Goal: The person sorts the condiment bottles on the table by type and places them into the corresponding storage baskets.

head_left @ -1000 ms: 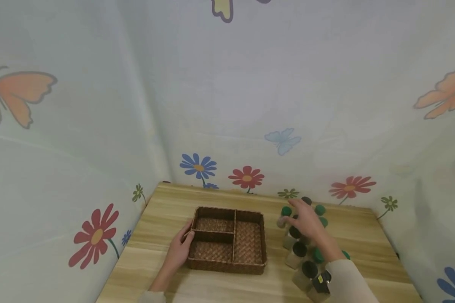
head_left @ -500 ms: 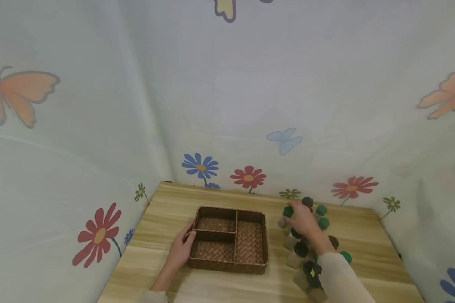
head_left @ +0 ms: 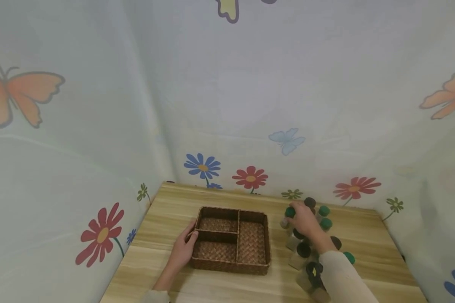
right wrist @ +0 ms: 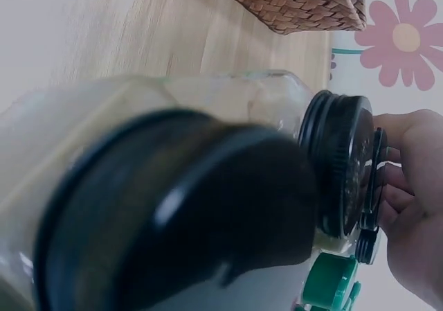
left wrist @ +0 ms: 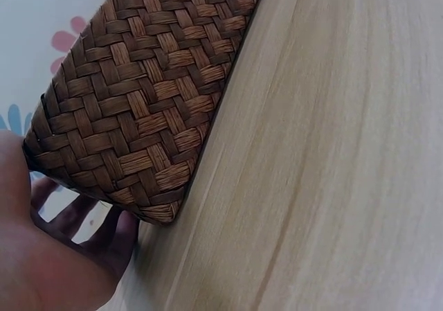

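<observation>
Hands (head_left: 182, 250) (head_left: 304, 219) curled: left grips tray (head_left: 229, 267), right pinches green-capped jar (head_left: 290, 212).

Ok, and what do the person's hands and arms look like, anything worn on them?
Both the left hand and right hand are ungloved. The left sleeve and right sleeve are pale cream, with no print visible; only the left one's end shows.
</observation>
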`<state>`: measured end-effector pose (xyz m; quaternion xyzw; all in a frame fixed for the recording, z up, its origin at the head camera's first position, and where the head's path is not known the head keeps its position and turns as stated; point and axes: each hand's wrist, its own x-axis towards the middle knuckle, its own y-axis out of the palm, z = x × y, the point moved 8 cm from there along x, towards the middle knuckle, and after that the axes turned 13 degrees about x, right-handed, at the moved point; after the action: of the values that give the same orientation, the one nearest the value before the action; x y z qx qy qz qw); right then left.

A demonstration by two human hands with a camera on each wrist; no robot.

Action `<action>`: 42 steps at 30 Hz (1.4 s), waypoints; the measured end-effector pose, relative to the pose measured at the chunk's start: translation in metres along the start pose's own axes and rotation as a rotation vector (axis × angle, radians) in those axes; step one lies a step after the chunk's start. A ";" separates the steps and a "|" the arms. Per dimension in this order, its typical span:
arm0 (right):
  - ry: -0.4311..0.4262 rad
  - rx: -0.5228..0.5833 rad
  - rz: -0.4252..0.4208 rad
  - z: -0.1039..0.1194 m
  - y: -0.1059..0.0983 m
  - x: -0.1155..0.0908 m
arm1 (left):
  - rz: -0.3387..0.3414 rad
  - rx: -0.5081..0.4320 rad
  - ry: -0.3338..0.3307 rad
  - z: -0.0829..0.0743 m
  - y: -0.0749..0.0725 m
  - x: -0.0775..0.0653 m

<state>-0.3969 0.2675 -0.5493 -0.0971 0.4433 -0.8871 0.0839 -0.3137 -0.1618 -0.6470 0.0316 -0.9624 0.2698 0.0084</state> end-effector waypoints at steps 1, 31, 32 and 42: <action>0.001 0.006 -0.004 0.000 0.000 0.000 | 0.001 0.004 0.001 0.000 0.000 0.000; 0.026 0.054 -0.089 -0.006 -0.001 -0.005 | 0.030 -0.015 -0.026 -0.002 0.003 -0.005; 0.016 0.051 -0.098 -0.005 -0.002 -0.005 | 0.033 -0.019 -0.025 -0.003 0.003 -0.005; -0.107 0.094 -0.134 0.029 -0.016 -0.002 | 0.018 -0.002 -0.012 -0.005 -0.001 -0.006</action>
<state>-0.3889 0.2552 -0.5195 -0.1697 0.3887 -0.9041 0.0522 -0.3079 -0.1596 -0.6422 0.0245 -0.9629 0.2688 0.0003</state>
